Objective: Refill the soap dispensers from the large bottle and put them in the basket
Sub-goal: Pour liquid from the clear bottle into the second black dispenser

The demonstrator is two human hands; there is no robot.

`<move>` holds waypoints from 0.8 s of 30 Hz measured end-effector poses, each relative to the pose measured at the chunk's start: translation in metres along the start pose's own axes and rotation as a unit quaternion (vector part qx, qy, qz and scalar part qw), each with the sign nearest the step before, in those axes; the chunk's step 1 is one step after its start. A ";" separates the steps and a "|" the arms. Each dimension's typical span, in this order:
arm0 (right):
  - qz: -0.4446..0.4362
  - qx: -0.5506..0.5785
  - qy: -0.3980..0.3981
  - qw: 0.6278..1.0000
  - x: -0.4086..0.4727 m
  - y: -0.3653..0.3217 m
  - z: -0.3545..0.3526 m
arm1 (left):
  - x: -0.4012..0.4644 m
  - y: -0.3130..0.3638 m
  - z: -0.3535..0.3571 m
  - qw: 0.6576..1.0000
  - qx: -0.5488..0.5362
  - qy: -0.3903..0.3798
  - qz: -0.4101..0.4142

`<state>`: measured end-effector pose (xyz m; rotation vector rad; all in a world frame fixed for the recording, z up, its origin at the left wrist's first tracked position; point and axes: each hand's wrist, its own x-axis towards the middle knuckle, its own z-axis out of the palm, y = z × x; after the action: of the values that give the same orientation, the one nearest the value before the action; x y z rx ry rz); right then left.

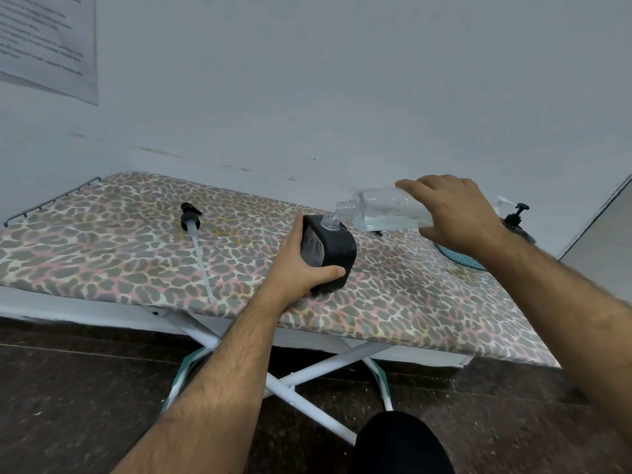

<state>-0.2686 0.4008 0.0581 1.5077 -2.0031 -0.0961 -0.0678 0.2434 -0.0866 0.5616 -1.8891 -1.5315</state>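
A black soap dispenser stands on the leopard-print ironing board, its pump removed and its clear neck open. My left hand grips its left side and front. My right hand holds the large clear bottle tipped almost level, its mouth touching the dispenser's neck; clear liquid lies low in the bottle. The black pump with its long white tube lies loose on the board to the left. A turquoise basket sits behind my right wrist, mostly hidden.
Another dispenser with a black pump stands at the board's far right, by the basket. A wall runs close behind the board, with a paper sheet at upper left. White crossed legs hold the board above a dark floor.
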 end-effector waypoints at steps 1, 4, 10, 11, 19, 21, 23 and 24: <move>0.001 -0.001 0.000 1.000 0.000 0.000 0.000 | 0.000 0.000 0.000 1.000 0.001 0.000 0.001; 0.001 -0.004 -0.001 1.000 0.000 0.001 0.000 | 0.000 -0.001 0.001 1.000 0.000 0.000 0.001; 0.001 -0.009 -0.003 1.000 0.001 0.001 -0.002 | 0.002 -0.003 0.000 1.000 -0.004 0.004 0.003; 0.000 -0.009 -0.001 1.000 0.001 0.001 -0.002 | 0.002 -0.004 0.000 1.000 -0.004 0.005 0.002; -0.005 -0.014 -0.002 1.000 0.002 0.002 -0.002 | 0.004 -0.007 0.001 1.000 -0.011 0.011 0.003; -0.004 -0.015 -0.003 1.000 0.002 0.003 -0.002 | 0.004 -0.006 0.001 1.000 -0.011 0.011 0.002; -0.006 -0.017 -0.001 1.000 0.002 0.003 -0.002 | 0.004 -0.007 0.001 1.000 -0.011 0.013 0.004; -0.007 -0.018 0.001 1.000 0.002 0.003 -0.002 | 0.004 -0.007 0.002 1.000 -0.012 0.013 0.005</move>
<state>-0.2706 0.4005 0.0622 1.4999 -1.9787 -0.1349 -0.0720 0.2404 -0.0923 0.5589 -1.8493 -1.5312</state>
